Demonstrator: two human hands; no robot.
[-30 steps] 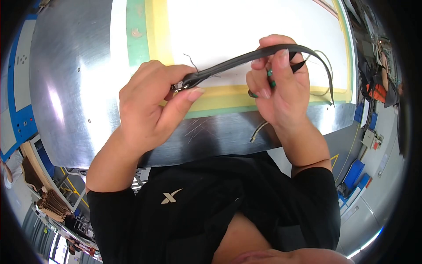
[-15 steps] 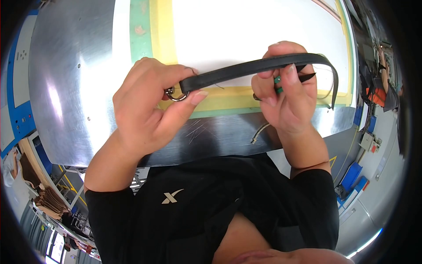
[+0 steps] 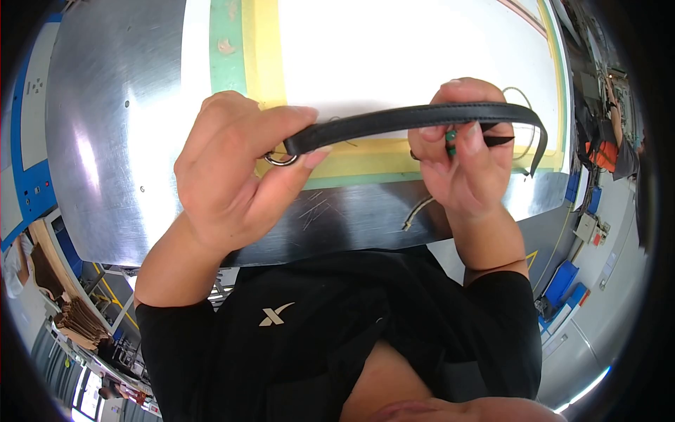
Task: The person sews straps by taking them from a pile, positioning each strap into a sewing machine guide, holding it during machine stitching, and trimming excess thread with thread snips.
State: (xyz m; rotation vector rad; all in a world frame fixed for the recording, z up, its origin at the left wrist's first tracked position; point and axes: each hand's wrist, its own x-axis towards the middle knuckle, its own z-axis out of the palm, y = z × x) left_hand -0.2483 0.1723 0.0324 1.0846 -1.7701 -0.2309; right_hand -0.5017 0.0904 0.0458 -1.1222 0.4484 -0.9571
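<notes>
Supervisor: Report the strap's position.

Operator: From my remote post, I find the black strap (image 3: 422,114) raised above the surface (image 3: 119,155), bridging both hands in a shallow arch over the white sheet (image 3: 394,56) and its yellow tape (image 3: 264,56) border. Stitching shows along its upper edge. The far end droops beyond the right hand (image 3: 464,169).

Supervisor: Condition of each hand?

Operator: The left hand (image 3: 221,165) pinches one end of the strap between thumb and index finger, beside the metal ring (image 3: 285,162). The right hand has its fingers curled round a green item (image 3: 451,141), too covered for me to identify. The strap runs across those fingers; I cannot tell whether they grip it as well.

Supervisor: Loose material?

Operator: A thin thread (image 3: 344,143) shows just beside the strap, near the left hand. One end of a cord (image 3: 420,212) shows below the right hand.

Supervisor: Step in hand, and demands of the next move?

Operator: I judge the step to be handling the strap with its stitched face in view. In my assessment, any move from here calls for a secure pinch at the ring end, with the right hand supporting the length without snagging the cord.
</notes>
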